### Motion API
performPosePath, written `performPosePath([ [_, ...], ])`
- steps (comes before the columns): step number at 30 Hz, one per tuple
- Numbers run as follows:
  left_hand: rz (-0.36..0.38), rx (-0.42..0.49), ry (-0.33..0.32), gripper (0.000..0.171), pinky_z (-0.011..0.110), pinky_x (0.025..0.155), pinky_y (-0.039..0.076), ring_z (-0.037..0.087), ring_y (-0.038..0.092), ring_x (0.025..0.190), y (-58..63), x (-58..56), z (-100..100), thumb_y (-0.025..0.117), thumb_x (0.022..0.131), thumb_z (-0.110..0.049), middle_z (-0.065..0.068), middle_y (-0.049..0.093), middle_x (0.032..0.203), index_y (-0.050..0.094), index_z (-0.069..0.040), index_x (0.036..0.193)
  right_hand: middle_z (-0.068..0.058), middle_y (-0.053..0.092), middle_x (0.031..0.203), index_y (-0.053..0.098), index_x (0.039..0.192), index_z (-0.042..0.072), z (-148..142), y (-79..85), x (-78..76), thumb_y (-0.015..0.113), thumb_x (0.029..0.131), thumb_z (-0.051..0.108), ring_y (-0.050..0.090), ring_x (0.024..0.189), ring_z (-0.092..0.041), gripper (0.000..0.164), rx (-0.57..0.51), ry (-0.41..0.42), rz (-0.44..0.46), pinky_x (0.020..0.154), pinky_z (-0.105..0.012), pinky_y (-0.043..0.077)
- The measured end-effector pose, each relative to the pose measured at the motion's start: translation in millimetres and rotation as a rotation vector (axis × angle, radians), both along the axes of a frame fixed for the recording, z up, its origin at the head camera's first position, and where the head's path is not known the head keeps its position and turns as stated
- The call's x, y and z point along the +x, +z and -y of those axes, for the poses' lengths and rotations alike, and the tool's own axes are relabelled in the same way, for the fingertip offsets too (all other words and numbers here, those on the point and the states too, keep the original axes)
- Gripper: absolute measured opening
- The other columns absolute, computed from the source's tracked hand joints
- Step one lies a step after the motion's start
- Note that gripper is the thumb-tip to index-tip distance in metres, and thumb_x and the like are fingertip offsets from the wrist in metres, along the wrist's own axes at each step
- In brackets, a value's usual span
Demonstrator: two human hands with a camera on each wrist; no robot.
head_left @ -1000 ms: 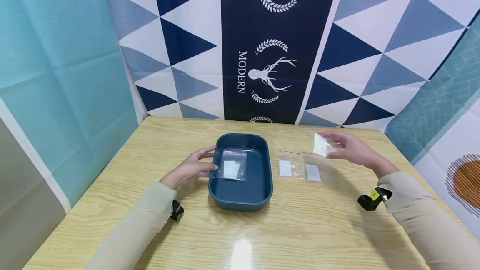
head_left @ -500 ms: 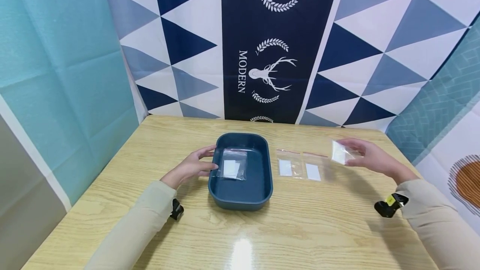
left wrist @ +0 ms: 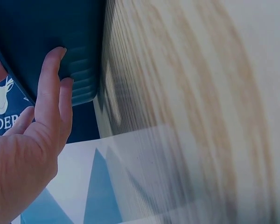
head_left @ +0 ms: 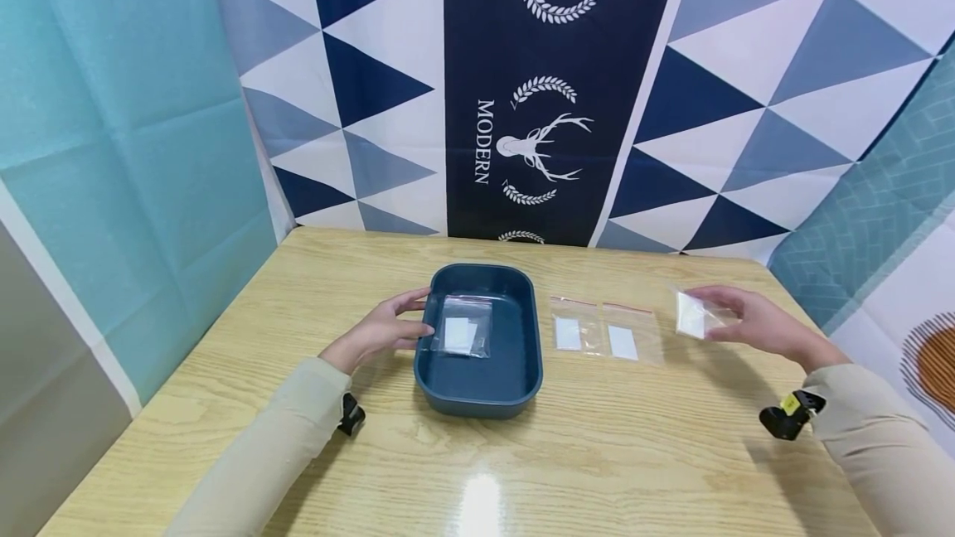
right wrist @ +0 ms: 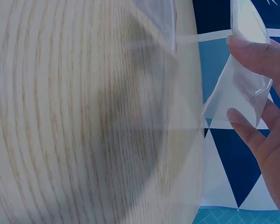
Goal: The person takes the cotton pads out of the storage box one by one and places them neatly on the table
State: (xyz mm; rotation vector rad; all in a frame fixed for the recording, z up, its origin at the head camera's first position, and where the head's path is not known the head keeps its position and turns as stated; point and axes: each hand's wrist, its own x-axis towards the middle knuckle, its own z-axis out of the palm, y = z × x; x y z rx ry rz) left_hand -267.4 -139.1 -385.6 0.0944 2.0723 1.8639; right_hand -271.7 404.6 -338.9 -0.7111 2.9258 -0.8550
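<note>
Here the left grip [head_left: 382, 328], fingers apart, rests against the left side of the tub [head_left: 477, 409]; inside lies bagging [head_left: 461, 336], two bags [head_left: 568, 335] sit just right, and farther right the right grip [head_left: 763, 326] pinches a held bag [head_left: 690, 315], best done lightly to avoid creasing.

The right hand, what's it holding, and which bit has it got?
The right hand pinches a small clear bag, by the clear plastic beside its white insert. Some fingertips are hidden.
</note>
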Motion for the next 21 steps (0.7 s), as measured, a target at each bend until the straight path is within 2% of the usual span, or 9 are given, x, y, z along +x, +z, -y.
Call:
performPosePath([
  [2,-0.003,0.004,-0.006,0.07,0.039,0.08,0.053,0.028,0.059,0.102,0.1,-0.2,0,0.067,0.083,0.0,0.016,0.034,0.14,0.037,-0.018,0.143,-0.022,0.047,0.131,0.049,0.133,0.004,0,-1.0,-0.1,0.077,0.077,0.021,0.046,0.106,-0.005,0.065,0.013,-0.001,0.009,0.073,-0.016,0.043],
  [4,-0.005,0.009,-0.014,0.071,0.04,0.08,0.053,0.028,0.059,0.102,0.2,-0.3,0,0.067,0.083,0.0,0.016,0.033,0.141,0.036,-0.017,0.144,-0.022,0.046,0.132,0.049,0.133,0.004,-1,-2.1,-0.5,0.077,0.077,0.022,0.046,0.113,-0.018,0.065,0.029,-0.004,0.022,0.078,-0.02,0.044],
  [7,-0.011,0.011,-0.026,0.072,0.039,0.08,0.053,0.028,0.058,0.103,-0.1,-0.6,1,0.067,0.083,0.0,0.017,0.032,0.141,0.034,-0.016,0.145,-0.025,0.044,0.133,0.048,0.134,0.004,-3,-4.5,-2.4,0.077,0.076,0.022,0.04,0.118,-0.039,0.067,0.064,0.008,0.047,0.088,-0.04,0.044],
  [9,-0.011,0.011,-0.027,0.072,0.039,0.08,0.053,0.028,0.058,0.103,-0.2,-0.7,2,0.067,0.083,0.0,0.017,0.032,0.141,0.034,-0.016,0.145,-0.026,0.044,0.133,0.048,0.133,0.003,-5,-6.8,-3.9,0.078,0.076,0.019,0.038,0.119,-0.045,0.067,0.095,0.022,0.047,0.088,-0.055,0.04],
  [11,-0.008,0.015,-0.022,0.072,0.039,0.08,0.053,0.028,0.059,0.102,-0.4,-0.6,1,0.067,0.083,0.0,0.017,0.033,0.14,0.035,-0.016,0.145,-0.025,0.045,0.133,0.049,0.132,0.003,-9,-10.7,-5.4,0.079,0.073,0.016,0.038,0.119,-0.046,0.068,0.14,0.037,0.029,0.087,-0.059,0.038],
  [15,-0.009,0.013,-0.018,0.07,0.04,0.08,0.053,0.028,0.059,0.102,-0.8,-1.0,0,0.066,0.084,0.001,0.016,0.035,0.14,0.036,-0.018,0.144,-0.022,0.045,0.135,0.051,0.13,0.003,-17,-19.6,-6.5,0.081,0.069,0.008,0.038,0.12,-0.041,0.069,0.175,0.053,0.011,0.09,-0.059,0.037],
  [19,-0.01,0.012,-0.022,0.07,0.04,0.08,0.053,0.027,0.059,0.102,-1.1,-1.1,1,0.065,0.084,0.001,0.016,0.035,0.14,0.035,-0.018,0.144,-0.025,0.045,0.133,0.051,0.129,0.0,-22,-24.9,-4.2,0.079,0.069,0.004,0.035,0.124,-0.007,0.067,0.119,0.075,0.002,0.088,-0.066,0.035],
  [21,-0.008,0.019,-0.022,0.07,0.04,0.081,0.053,0.027,0.059,0.102,-0.5,-0.6,1,0.066,0.084,0.001,0.016,0.034,0.14,0.035,-0.018,0.144,-0.024,0.047,0.131,0.051,0.128,0.0,-22,-26.1,-3.0,0.08,0.07,0.007,0.03,0.118,0.011,0.065,0.116,0.074,-0.032,0.089,-0.057,0.039],
])
